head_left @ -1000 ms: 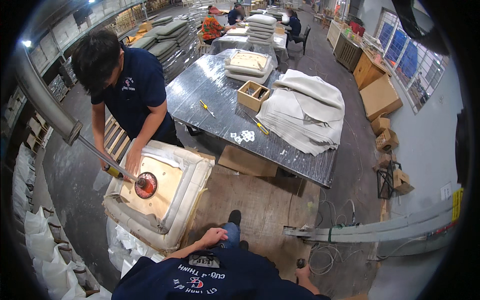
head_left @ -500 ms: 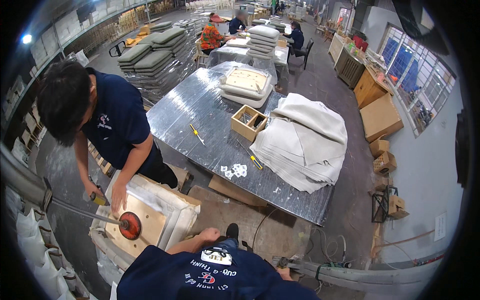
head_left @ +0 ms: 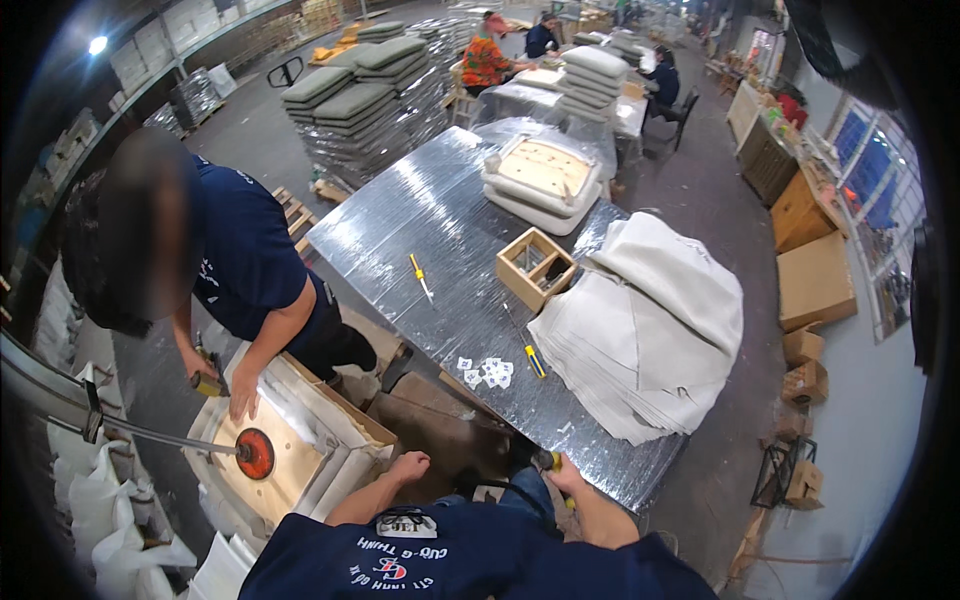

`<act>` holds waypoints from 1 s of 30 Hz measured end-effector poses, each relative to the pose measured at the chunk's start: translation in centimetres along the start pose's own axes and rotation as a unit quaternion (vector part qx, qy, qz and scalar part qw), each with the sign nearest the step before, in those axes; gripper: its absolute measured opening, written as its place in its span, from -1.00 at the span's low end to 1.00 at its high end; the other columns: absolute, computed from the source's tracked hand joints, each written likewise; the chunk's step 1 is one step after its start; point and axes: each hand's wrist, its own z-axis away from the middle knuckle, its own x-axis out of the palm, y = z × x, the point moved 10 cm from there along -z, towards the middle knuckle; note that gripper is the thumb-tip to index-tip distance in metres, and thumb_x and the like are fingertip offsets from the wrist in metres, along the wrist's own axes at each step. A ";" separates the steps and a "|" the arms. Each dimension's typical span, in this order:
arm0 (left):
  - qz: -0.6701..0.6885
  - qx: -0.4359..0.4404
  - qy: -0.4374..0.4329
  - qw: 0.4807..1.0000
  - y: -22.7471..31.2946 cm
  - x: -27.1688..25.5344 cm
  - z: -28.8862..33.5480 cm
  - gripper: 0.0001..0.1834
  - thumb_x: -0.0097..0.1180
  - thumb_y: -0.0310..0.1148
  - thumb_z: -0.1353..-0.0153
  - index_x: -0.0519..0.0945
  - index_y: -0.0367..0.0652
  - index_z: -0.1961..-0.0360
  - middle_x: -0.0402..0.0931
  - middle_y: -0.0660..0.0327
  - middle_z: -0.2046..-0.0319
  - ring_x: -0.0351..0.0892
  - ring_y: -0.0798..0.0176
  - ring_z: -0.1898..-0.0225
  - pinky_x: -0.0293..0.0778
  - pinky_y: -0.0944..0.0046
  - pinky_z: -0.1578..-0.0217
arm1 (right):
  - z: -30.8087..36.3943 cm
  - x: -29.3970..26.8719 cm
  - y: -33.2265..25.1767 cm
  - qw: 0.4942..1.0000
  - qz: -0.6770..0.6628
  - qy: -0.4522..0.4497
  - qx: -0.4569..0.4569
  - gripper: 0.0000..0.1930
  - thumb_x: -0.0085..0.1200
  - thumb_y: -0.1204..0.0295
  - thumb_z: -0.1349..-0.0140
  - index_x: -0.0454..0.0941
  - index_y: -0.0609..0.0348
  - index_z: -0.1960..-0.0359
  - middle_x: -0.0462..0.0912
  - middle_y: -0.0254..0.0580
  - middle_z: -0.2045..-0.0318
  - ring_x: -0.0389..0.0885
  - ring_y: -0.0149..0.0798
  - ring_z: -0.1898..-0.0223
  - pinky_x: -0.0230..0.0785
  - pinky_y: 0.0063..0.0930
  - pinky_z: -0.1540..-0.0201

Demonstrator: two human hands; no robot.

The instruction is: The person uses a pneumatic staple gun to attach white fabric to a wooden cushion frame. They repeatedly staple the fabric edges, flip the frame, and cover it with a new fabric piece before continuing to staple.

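My right hand (head_left: 568, 476) grips a black-and-yellow staple gun (head_left: 547, 461) beside the near edge of the foil-covered table (head_left: 390, 215). My left hand (head_left: 408, 467) hangs with fingers curled and nothing visible in it. To its left lies a seat cushion (head_left: 350, 405), underside up, its wooden board (head_left: 275, 490) bare in the middle. A red round pad (head_left: 256, 455) on a metal rod presses on that board. A co-worker (head_left: 250, 240) leans over the cushion, one hand (head_left: 243, 390) on its edge, the other (head_left: 200, 368) holding a similar yellow-and-black tool.
On the table are a yellow-handled tool (head_left: 419, 273), a screwdriver (head_left: 536, 362), white labels (head_left: 487, 373), a wooden box (head_left: 535, 268), grey fabric pieces (head_left: 640, 330) and stacked cushions (head_left: 545, 175). Wrapped cushion piles (head_left: 365, 110) stand behind. Cardboard boxes (head_left: 815, 280) line the right wall.
My right hand has come up and forward with the staple gun, nearer the table edge. My left hand has barely moved. The view has shifted, and the co-worker's head has turned.
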 end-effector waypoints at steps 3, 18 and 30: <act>0.057 -0.095 0.033 0.993 -2.8 0.6 3.1 -0.59 0.03 -0.14 -0.30 0.72 -0.11 0.00 0.70 -0.01 0.04 0.66 -0.10 -0.06 0.53 0.01 -0.09 | -6.2 0.3 -4.8 0.995 0.024 -0.089 -0.032 -0.23 0.28 0.25 0.02 0.37 0.13 -0.32 0.66 0.27 -0.03 0.63 0.25 -0.10 0.49 -0.10 -0.17; 0.138 -0.233 0.100 0.957 7.8 5.0 12.2 -0.59 0.03 -0.19 -0.37 0.66 -0.14 -0.12 0.69 -0.01 -0.01 0.66 -0.02 -0.08 0.51 0.11 -0.14 | -22.4 0.2 -16.5 0.992 -0.011 -0.103 -0.066 -0.17 0.11 0.46 -0.19 0.05 -0.04 -0.53 0.36 0.35 -0.24 0.49 0.35 -0.20 0.39 0.02 -0.26; 0.196 -0.308 0.119 0.924 8.9 6.5 15.9 -0.55 0.02 -0.16 -0.41 0.61 -0.21 -0.17 0.70 0.01 0.03 0.69 0.07 -0.02 0.53 0.15 -0.08 | -24.7 2.0 -17.8 0.972 0.086 -0.103 -0.192 -0.22 0.16 0.66 -0.11 0.31 -0.13 -0.42 0.25 0.21 -0.29 0.51 0.31 -0.13 0.43 0.01 -0.20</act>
